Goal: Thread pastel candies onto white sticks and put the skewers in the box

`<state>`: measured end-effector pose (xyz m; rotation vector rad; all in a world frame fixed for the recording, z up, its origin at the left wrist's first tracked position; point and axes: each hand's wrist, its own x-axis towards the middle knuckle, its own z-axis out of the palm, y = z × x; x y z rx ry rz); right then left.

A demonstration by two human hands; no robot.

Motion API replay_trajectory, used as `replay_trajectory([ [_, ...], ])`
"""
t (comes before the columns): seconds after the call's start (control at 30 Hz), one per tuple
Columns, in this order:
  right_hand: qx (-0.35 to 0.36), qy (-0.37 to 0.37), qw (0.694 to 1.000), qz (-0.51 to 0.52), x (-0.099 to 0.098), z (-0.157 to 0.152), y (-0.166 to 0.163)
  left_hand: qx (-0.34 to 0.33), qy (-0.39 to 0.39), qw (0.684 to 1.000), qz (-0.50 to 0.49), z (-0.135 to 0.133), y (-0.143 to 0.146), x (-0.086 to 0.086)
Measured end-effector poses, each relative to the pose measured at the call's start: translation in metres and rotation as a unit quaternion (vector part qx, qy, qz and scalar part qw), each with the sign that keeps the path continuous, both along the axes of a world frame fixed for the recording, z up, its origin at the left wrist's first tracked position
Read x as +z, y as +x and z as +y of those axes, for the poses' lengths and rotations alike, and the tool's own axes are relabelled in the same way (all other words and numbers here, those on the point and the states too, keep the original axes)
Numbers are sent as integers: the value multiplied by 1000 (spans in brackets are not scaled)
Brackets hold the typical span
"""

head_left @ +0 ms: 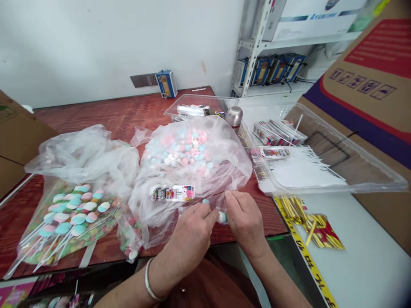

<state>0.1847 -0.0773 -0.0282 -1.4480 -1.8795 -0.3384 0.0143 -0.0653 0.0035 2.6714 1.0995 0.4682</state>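
Observation:
A small clear bag [222,209] with whitish and pale-blue marshmallow-like balls inside is between my hands at the table's front edge. My left hand [194,229] is closed, thumb and fingers pinching the bag's left side; a pale-blue ball [205,201] shows just above its fingertips. My right hand [245,220] grips the bag's upper right part, fingers bent inward. Just beyond lies a large clear bag [231,167] full of pink, white and blue balls. A printed card packet [173,193] rests on its near side.
On the left, twisted marshmallow sticks [73,209] lie on a bag of colourful sweets [109,222]. A clear plastic bin [369,182] at right holds white sticks and packets. Gold twist ties [293,209] lie in front of it. A metal flask [234,115] stands behind. Cardboard boxes flank both sides.

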Motion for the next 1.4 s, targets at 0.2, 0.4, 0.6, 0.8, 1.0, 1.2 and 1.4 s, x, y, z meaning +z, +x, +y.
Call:
replay_trajectory([
  [0.2, 20, 31, 996, 84, -6, 5, -19, 83, 0, 991, -107, 18, -2, -14],
  [0.4, -15, 63, 998, 3, -14, -3, -36, 85, 0, 986, -146, 15, -2, -22],
  [0.6, -7, 68, 995, 78, -17, -3, -49, 128, -95, 946, -283, 19, 0, -20],
  [0.8, -48, -29, 926, 374, -14, 7, -61, 218, -453, 644, -577, 27, 19, -17],
  [1.0, 45, -215, 815, 536, -1, 13, -47, 166, -532, 524, -644, 27, 27, -23],
  [1.2, 37, -160, 891, 423, 3, 9, -41, 127, -560, 479, -664, 24, 23, -26],
  [1.4, 128, -202, 880, 411, 11, 8, -32, 61, -628, 433, -644, 22, 18, -37],
])
